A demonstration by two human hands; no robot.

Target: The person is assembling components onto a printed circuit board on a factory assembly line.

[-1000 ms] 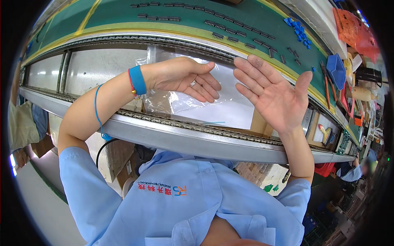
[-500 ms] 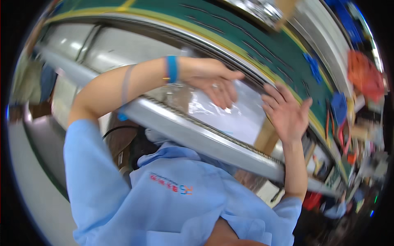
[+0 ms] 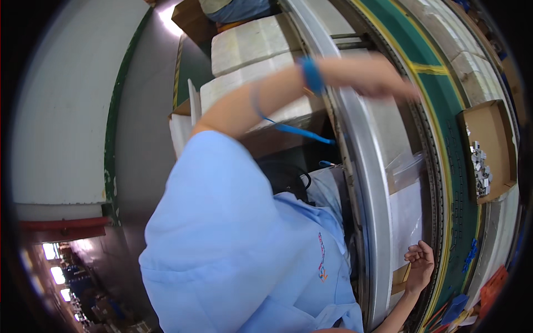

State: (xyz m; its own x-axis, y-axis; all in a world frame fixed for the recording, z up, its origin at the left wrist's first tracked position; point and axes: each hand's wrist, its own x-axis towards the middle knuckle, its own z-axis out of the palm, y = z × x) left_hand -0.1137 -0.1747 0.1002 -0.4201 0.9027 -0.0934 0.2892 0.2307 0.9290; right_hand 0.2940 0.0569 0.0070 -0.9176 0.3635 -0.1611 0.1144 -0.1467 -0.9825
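My left hand (image 3: 372, 76), with a blue band and its cord at the wrist, is stretched over the rail-edged work line (image 3: 363, 161). Motion smears its fingers, so their shape is unclear. Lower in the picture, my right hand (image 3: 422, 266) hovers palm-up near the line's chain edge, fingers loosely curled and apart, nothing seen in them. Between the hands lies a white sheet (image 3: 407, 219) with clear plastic film (image 3: 408, 169) over part of it. A brown cardboard piece (image 3: 398, 280) sits beside the right hand.
Beyond the chain runs a green surface (image 3: 438, 94) bearing dark thin strips (image 3: 456, 183) and blue pieces (image 3: 471, 256). A cardboard box (image 3: 502, 133) holds small metal parts (image 3: 481, 169). White foam blocks (image 3: 252, 47) stand behind my left arm. A red bag (image 3: 493, 289) is at lower right.
The view has swung left, bringing the floor and a pale wall in. My left hand has moved away from the right one, along the line. Both hands were spread over the plastic film before.
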